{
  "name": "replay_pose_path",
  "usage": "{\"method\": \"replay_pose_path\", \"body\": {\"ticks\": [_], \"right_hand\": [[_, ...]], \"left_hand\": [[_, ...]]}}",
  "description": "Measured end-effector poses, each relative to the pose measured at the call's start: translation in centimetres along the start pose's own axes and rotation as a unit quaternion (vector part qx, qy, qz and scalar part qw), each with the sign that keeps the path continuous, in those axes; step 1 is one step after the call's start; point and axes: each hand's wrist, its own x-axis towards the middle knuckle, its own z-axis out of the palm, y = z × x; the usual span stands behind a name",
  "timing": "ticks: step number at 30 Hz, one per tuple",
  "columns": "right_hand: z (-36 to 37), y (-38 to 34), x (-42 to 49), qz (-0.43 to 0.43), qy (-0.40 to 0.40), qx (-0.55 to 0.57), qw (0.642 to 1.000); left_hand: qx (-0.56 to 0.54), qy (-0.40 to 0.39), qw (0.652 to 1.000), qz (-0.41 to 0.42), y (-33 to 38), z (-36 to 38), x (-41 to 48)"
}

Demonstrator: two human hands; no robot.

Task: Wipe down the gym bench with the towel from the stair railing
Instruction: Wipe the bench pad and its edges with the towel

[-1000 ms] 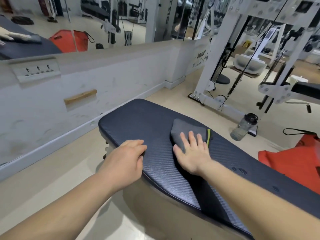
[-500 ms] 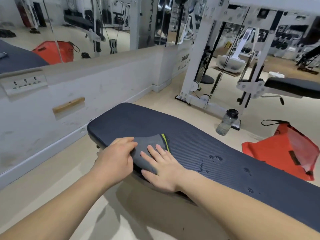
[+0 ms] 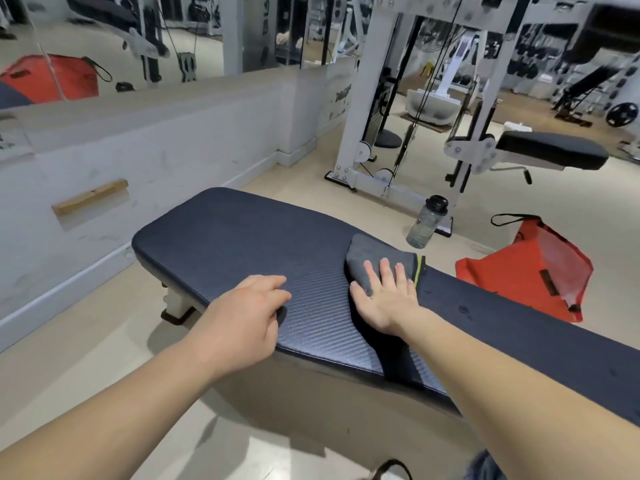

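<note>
Head view: right hand (image 3: 384, 299) fingers flat, pinning towel (image 3: 377, 259) to table (image 3: 242, 244); left hand (image 3: 246, 313) braces, loosely curled, empty. Press evenly, overlap passes.

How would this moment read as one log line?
step: wiping | right hand: flat on towel | left hand: braced on bench edge

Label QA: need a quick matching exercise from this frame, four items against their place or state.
Items:
1. towel
2. left hand
3. water bottle
4. orange bag

Places/states:
A. standing on the floor by the white machine frame
B. lying on the floor beyond the bench
C. pressed flat under the right hand
D. resting on the bench's near edge, holding nothing

Pairs: 1-C, 2-D, 3-A, 4-B
</note>
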Motion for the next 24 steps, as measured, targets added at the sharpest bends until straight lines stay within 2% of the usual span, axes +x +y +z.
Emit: {"method": "replay_pose_path", "body": {"ticks": [4, 8, 11, 13, 15, 18, 21, 24], "right_hand": [[2.2, -0.7, -5.9, -0.097, -0.003, -0.017, 0.995], [3.0, 0.2, -10.0, -0.149, -0.016, -0.026, 0.988], [1.0, 2.1, -11.5, -0.166, -0.077, 0.006, 0.983], [-1.2, 3.9, -12.6, -0.168, -0.144, 0.064, 0.973], [-3.4, 6.0, -13.5, -0.162, -0.166, 0.08, 0.969], [-6.0, 9.1, -12.9, -0.124, -0.083, 0.052, 0.987], [-6.9, 12.3, -10.2, -0.046, -0.003, 0.092, 0.995], [-6.0, 15.6, -7.1, 0.0, 0.043, 0.119, 0.992]], "left_hand": [[-0.018, 0.01, 1.0, 0.0, 1.7, 0.1, 1.9], [-0.043, 0.005, 0.998, 0.048, 6.2, 0.2, 4.3], [-0.023, -0.11, 0.992, 0.057, 10.6, 0.2, 4.5], [0.055, -0.202, 0.976, 0.056, 13.0, 0.7, 4.0], [0.109, -0.231, 0.965, 0.06, 14.4, 1.4, 3.6], [0.134, -0.256, 0.957, 0.025, 15.1, 2.7, 3.2], [0.18, -0.294, 0.939, -0.002, 16.2, 4.2, 3.1], [0.183, -0.276, 0.943, -0.021, 16.6, 5.4, 4.6]]}}
